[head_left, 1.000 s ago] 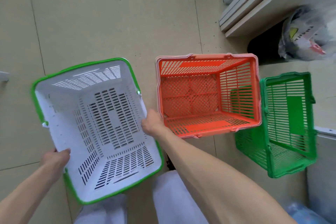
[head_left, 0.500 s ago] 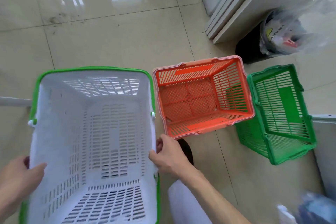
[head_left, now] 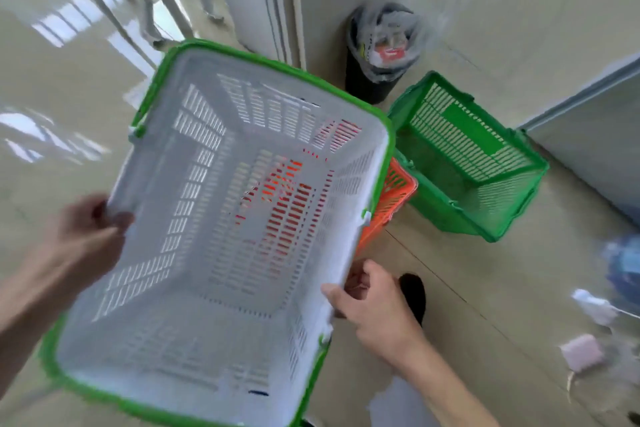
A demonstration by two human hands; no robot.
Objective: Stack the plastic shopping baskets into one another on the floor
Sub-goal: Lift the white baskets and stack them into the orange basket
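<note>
Left hand (head_left: 81, 239) and right hand (head_left: 375, 305) each grip opposite rims of the white basket (head_left: 221, 288)

The left hand (head_left: 81, 239) and right hand (head_left: 375, 305) are held forward on bare forearms, fingers curled closed in a grip.

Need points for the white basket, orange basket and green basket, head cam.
white basket (head_left: 242, 218): head view, on its slotted floor.
orange basket (head_left: 394, 194): head view, on the corner showing past the white basket's rim.
green basket (head_left: 464, 135): head view, on its solid inner wall panel.
</note>
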